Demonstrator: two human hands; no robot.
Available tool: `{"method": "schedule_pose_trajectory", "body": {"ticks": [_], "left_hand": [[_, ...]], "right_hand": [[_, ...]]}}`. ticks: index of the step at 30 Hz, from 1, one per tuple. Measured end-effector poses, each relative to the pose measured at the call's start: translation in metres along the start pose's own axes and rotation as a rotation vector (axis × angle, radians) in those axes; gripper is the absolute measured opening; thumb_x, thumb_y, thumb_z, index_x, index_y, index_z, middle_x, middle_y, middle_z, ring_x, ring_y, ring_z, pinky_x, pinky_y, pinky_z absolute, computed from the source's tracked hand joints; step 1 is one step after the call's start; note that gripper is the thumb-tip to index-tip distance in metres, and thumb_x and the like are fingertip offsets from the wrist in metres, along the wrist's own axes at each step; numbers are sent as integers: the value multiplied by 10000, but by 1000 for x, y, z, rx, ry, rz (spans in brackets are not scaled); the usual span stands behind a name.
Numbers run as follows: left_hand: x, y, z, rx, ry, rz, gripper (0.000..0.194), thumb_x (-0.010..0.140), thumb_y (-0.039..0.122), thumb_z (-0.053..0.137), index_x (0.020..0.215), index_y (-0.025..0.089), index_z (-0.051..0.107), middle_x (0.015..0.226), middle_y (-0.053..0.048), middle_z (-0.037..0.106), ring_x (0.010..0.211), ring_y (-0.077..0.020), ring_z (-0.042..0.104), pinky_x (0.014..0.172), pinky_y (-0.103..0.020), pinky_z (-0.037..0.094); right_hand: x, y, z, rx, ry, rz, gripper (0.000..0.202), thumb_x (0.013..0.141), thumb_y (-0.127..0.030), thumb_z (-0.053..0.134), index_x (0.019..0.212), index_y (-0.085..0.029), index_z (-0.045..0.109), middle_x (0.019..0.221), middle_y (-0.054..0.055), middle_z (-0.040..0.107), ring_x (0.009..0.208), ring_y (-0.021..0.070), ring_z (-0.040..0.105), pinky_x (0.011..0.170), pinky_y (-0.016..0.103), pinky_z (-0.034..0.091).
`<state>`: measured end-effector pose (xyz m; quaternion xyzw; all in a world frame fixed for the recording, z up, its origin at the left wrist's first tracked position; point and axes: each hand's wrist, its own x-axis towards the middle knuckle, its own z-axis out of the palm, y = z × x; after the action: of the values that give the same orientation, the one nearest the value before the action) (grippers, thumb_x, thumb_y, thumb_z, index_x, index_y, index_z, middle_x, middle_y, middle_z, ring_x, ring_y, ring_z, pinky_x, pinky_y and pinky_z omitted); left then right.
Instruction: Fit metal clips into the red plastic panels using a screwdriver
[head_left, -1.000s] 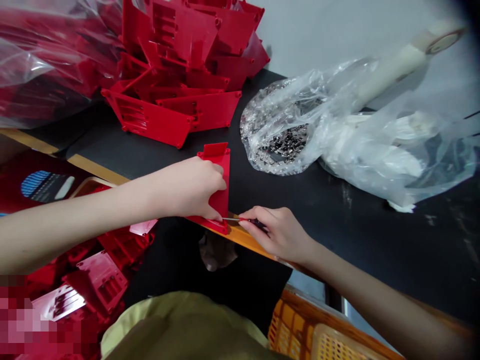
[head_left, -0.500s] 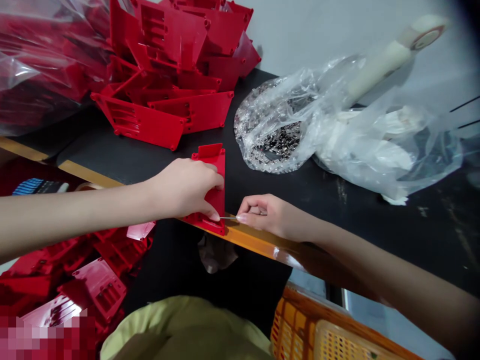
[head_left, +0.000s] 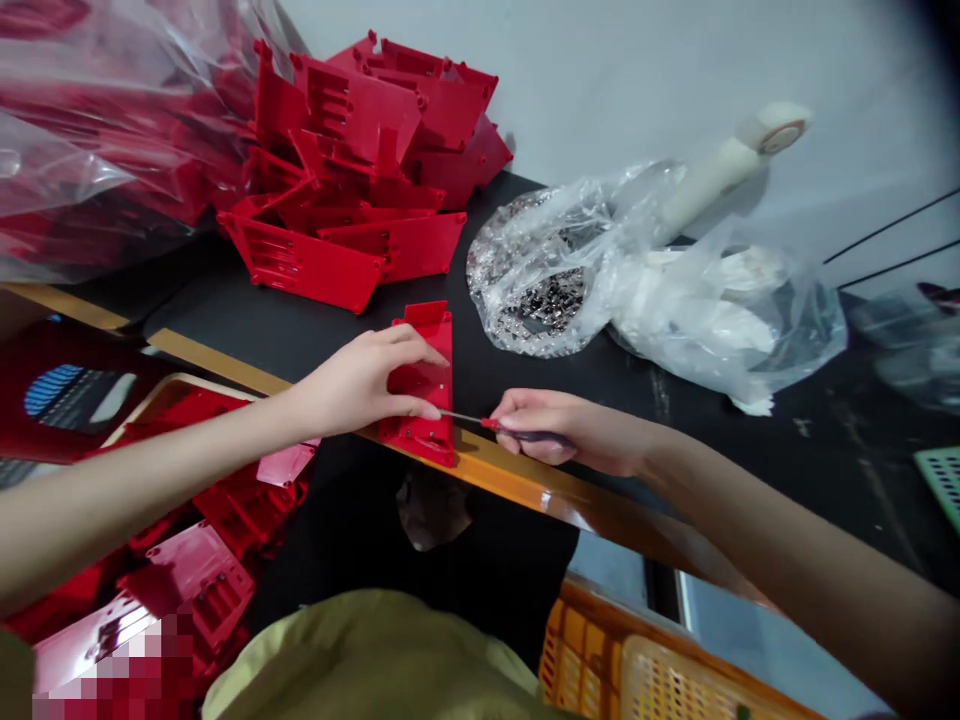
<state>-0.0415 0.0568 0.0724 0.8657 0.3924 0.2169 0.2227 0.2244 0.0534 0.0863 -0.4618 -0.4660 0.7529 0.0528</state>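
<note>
A red plastic panel [head_left: 420, 378] lies at the front edge of the black table, its near end reaching over the wooden edging. My left hand [head_left: 360, 380] grips it from the left, fingers bent over its face and thumb along its near part. In my right hand [head_left: 566, 425] is a screwdriver [head_left: 532, 435] with a dark handle and red collar, fingers wrapped round the handle. Its thin shaft points left, and the tip meets the panel beside my left thumb. Whether the tip sits on a screw is hidden by the thumb.
Behind lies a heap of red panels [head_left: 315, 258], with a clear bag of red parts [head_left: 112, 170] to its left. A plastic bag of small metal pieces [head_left: 551, 295] stands right of the panel. Below are more red panels [head_left: 202, 575] and an orange basket [head_left: 581, 640].
My right hand has shifted from fingers pinched near the shaft to a grip round the handle, which now shows. The left thumb has moved slightly up the panel. The camera view has shifted.
</note>
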Motion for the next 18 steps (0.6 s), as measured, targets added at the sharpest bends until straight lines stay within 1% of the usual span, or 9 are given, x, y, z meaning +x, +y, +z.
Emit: {"method": "schedule_pose_trajectory", "body": {"ticks": [2, 4, 7, 9, 10, 12, 14, 16, 18], "left_hand": [[-26, -4, 7, 65, 283, 21, 225, 876, 317, 645, 1054, 180, 640, 999, -56, 651, 935, -170, 640, 834, -296, 520], [-52, -8, 20, 170, 463, 135, 160, 871, 221, 650, 1023, 172, 634, 963, -57, 670, 936, -170, 659, 846, -314, 554], [-76, -12, 42, 285, 505, 360, 288, 806, 202, 730, 1066, 130, 627, 999, -86, 704, 1002, -191, 678, 927, -349, 566], [-80, -13, 55, 332, 502, 422, 372, 778, 238, 765, 1095, 104, 624, 1017, -102, 722, 1040, -210, 680, 960, -377, 561], [-80, -13, 60, 343, 512, 430, 390, 772, 260, 773, 1095, 98, 626, 1009, -102, 731, 1047, -216, 682, 964, -384, 562], [-75, -12, 68, 359, 563, 433, 385, 768, 306, 777, 1061, 99, 639, 966, -90, 750, 1017, -213, 699, 946, -374, 576], [-70, -11, 74, 384, 629, 436, 376, 759, 342, 782, 1021, 103, 655, 927, -80, 763, 955, -199, 721, 915, -346, 591], [-66, -8, 80, 407, 669, 415, 376, 751, 339, 790, 1019, 108, 664, 928, -75, 769, 926, -188, 729, 914, -333, 588], [-64, -3, 86, 402, 674, 366, 392, 752, 340, 790, 1045, 112, 665, 968, -75, 767, 959, -193, 721, 946, -346, 569]], "right_hand": [[-14, 1, -3, -46, 90, -145, 360, 758, -385, 740, 1024, -169, 629, 914, 45, 672, 532, 40, 481, 442, 168, 360], [-27, 3, -1, -213, 247, -306, 411, 806, -385, 696, 1174, -210, 638, 981, 68, 710, 596, 89, 569, 517, 228, 465], [-41, 6, 13, -567, 543, -519, 310, 843, -371, 655, 1119, -236, 697, 818, 41, 734, 526, 108, 556, 505, 262, 452], [-43, 5, 27, -691, 722, -614, 226, 817, -339, 690, 1019, -240, 717, 664, 4, 689, 482, 103, 515, 465, 252, 393], [-42, 3, 34, -682, 789, -633, 186, 794, -327, 718, 958, -239, 716, 625, -8, 665, 481, 102, 511, 454, 245, 373], [-37, -1, 45, -545, 836, -622, 166, 720, -308, 788, 842, -233, 704, 595, -21, 639, 483, 96, 512, 439, 229, 359], [-29, -8, 52, -283, 804, -645, 176, 657, -296, 827, 726, -224, 682, 544, -36, 600, 439, 83, 474, 395, 211, 329], [-19, -16, 54, 46, 775, -742, 218, 659, -258, 807, 602, -211, 602, 448, -72, 472, 371, 55, 356, 349, 189, 260], [-9, -24, 53, 322, 786, -901, 307, 711, -244, 727, 525, -190, 489, 447, -75, 386, 394, 49, 334, 369, 174, 293]]}}
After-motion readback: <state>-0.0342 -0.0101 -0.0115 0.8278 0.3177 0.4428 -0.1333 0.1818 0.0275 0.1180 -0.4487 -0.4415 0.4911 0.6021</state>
